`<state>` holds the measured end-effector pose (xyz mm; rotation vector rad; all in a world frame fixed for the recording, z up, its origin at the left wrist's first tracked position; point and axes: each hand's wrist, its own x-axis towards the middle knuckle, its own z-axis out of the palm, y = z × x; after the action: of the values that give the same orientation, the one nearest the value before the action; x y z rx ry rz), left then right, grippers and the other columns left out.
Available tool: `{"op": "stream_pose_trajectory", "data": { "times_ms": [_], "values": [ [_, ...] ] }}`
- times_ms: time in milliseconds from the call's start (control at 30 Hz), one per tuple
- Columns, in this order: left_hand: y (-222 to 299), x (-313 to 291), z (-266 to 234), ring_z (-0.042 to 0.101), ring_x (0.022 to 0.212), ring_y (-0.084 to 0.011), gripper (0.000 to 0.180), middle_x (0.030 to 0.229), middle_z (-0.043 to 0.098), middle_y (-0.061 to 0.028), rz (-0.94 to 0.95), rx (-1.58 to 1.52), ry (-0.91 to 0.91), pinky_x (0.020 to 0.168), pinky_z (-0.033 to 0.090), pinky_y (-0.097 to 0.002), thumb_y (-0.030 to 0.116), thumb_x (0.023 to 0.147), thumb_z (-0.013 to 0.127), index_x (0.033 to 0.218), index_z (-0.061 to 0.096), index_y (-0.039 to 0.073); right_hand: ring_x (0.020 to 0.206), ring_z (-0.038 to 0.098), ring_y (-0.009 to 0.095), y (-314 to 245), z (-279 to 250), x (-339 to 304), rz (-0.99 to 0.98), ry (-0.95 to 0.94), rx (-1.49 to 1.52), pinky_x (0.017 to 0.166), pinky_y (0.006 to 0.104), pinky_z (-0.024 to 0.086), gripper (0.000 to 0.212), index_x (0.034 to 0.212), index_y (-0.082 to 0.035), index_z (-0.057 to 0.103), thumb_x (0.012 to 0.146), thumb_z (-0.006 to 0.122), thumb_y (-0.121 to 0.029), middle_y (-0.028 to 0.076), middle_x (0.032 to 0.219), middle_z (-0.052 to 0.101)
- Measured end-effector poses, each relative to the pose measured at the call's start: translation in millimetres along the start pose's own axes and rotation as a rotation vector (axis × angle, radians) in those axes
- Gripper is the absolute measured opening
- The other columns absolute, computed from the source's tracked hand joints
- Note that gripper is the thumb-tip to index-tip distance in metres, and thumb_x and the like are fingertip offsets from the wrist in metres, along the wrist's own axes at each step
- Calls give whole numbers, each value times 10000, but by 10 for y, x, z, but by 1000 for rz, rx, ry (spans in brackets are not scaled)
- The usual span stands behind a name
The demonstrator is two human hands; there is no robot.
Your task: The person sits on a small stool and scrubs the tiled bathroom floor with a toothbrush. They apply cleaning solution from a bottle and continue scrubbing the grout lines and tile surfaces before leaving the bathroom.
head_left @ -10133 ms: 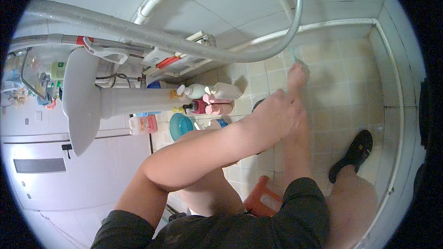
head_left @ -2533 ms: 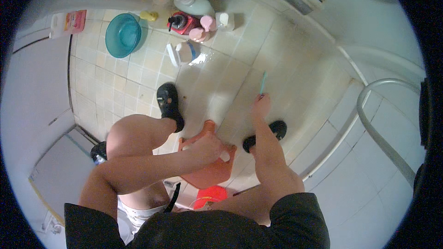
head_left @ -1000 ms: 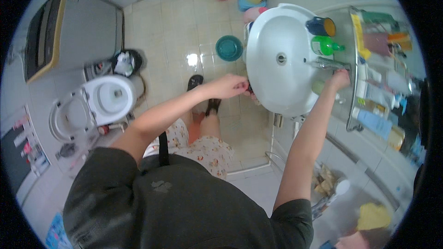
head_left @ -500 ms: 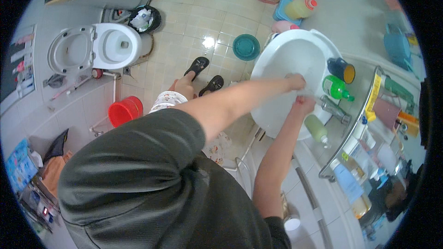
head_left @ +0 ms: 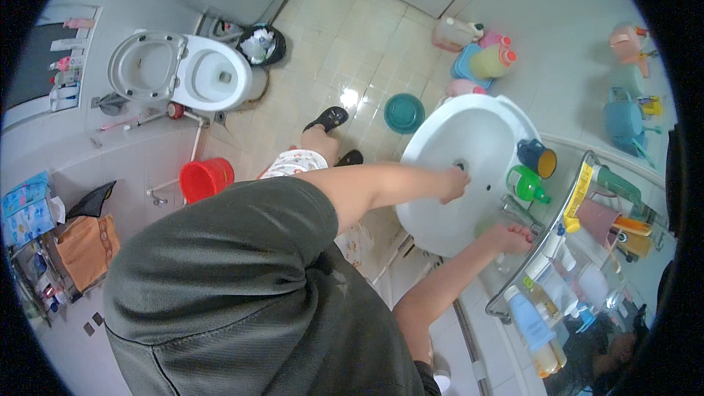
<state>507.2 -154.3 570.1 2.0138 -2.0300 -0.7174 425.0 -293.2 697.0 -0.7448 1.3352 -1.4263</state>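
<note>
My left hand (head_left: pixel 454 185) hangs over the white washbasin (head_left: pixel 433 227), fingers curled together with nothing visible in them. My right hand (head_left: pixel 515 238) reaches across the basin's near right rim, its curled fingers against the back end of the metal faucet (head_left: pixel 518 210); their exact grip is partly hidden. Behind that wrist, a pale green pump bottle (head_left: pixel 485 228) is mostly covered. On the rim beyond the faucet lie a bright green bottle (head_left: pixel 524 182) and a dark blue cup (head_left: pixel 537 158) with a yellow inside.
A metal-railed shelf (head_left: pixel 506 306) right of the basin carries several tubes and bottles. Jugs, including a yellowish one (head_left: pixel 490 62), stand beyond the basin. On the floor are a teal basin (head_left: pixel 404 113) and a red bucket (head_left: pixel 207 180). The toilet (head_left: pixel 236 77) stands far left.
My hands, close together by the faucet before, have moved apart. My right hand has shifted to the faucet's back end; my left hand stays over the basin. The view has tilted slightly.
</note>
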Motion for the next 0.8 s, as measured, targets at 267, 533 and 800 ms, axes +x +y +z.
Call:
{"op": "stream_pose_trajectory", "data": {
  "times_ms": [267, 533, 800],
  "values": [
    [-442, -341, -873, 529, 1104, -284, 174, 1099, 609, -92, 272, 123, 368, 960, 377, -464, 182, 758, 602, 905, 685, 137, 494, 325, 149, 528, -418, -348, -157, 89, -217, 480, 314, 295, 462, 606, -129, 358, 921, 518, -427, 3, 554, 381],
    [-2800, -1186, -2451, 606, 763, -375, 138, 765, 630, -182, -275, -360, 474, 696, 492, -465, 40, 727, 576, 851, 632, 17, 543, 347, 239, 1129, -621, -741, -279, -101, -1138, 561, 390, 376, 254, 596, 5, 388, 723, 594, -69, 109, 562, 409],
    [-5034, -568, -4233, 434, 1229, -319, 527, 1303, 461, -150, -405, 179, 921, 977, 393, -475, 151, 697, 630, 1200, 516, 45, 1191, 468, 366, 1253, 39, -1541, -395, -283, -1584, 983, 549, 355, 445, 1148, -140, 592, 714, 677, -190, 127, 1178, 577]
  ]
}}
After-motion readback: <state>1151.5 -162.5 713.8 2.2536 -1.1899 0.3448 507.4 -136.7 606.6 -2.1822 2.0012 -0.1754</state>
